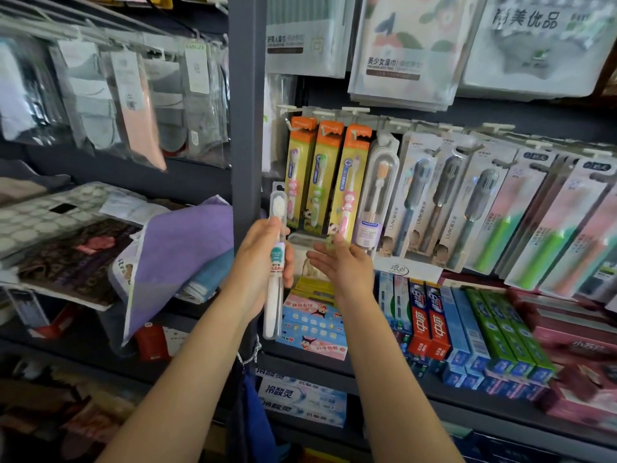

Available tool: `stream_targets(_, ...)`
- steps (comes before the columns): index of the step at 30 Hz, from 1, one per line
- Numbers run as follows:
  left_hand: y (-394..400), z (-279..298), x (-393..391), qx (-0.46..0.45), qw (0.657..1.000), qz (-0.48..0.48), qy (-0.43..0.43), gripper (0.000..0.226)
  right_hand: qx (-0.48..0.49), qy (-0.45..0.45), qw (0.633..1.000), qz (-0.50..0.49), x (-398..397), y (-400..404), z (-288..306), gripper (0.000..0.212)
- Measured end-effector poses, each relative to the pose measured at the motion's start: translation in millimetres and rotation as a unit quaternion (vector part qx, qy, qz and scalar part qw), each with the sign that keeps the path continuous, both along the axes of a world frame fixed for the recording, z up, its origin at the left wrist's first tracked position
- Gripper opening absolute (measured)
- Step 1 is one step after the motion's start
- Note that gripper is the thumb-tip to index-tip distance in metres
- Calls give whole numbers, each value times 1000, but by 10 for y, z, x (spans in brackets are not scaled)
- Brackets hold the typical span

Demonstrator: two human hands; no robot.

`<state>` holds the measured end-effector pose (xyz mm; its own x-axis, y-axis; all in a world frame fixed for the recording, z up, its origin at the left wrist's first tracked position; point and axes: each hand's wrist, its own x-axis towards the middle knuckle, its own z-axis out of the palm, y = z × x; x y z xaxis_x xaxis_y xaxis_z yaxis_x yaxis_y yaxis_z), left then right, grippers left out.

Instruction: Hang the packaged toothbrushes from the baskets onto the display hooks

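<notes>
My left hand (258, 262) grips a clear packaged white toothbrush (275, 262), held upright in front of the dark shelf post. My right hand (344, 262) is open, fingers straight, just right of that pack and below the hanging orange children's toothbrush packs (329, 177). A row of white display hooks (354, 111) runs along the rail above; several packaged toothbrushes hang from them, among them a clear-cased one (375, 195) and grey ones (434, 198). No basket is in view.
A dark vertical shelf post (245, 111) stands just behind my left hand. Toothpaste boxes (430, 319) fill the shelf below the hooks. Towel packs (400, 48) hang above. Socks (133, 101) and folded cloths (177, 252) occupy the left shelves.
</notes>
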<state>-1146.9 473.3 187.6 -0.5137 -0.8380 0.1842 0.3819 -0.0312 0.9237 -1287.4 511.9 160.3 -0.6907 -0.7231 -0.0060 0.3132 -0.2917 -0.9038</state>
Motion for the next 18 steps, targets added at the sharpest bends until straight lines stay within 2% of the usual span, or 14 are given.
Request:
stream_targets(5, 37, -11, 39, 55, 998, -11, 14, 27, 60, -44, 997, 33, -28, 24, 8, 45)
stream_targets(7, 30, -37, 57, 54, 999, -2, 0, 27, 104, -23, 993, 44, 50, 146, -15, 38)
stream_targets(9, 38, -55, 69, 55, 998, 8, -10, 25, 106, 3, 991, 79, 148, 299, -38, 30)
stream_targets(14, 102, -124, 149, 73, 997, -1, -1, 23, 79, 153, 961, 217, 428, 554, 10, 36)
stream_targets(16, 109, -176, 211, 56, 998, 1, -6, 21, 72, 168, 956, 229, 480, 586, 10, 33)
stream_targets(18, 99, -248, 291, 41, 999, 5, -14, 10, 79, 167, 954, 235, 531, 629, -31, 33)
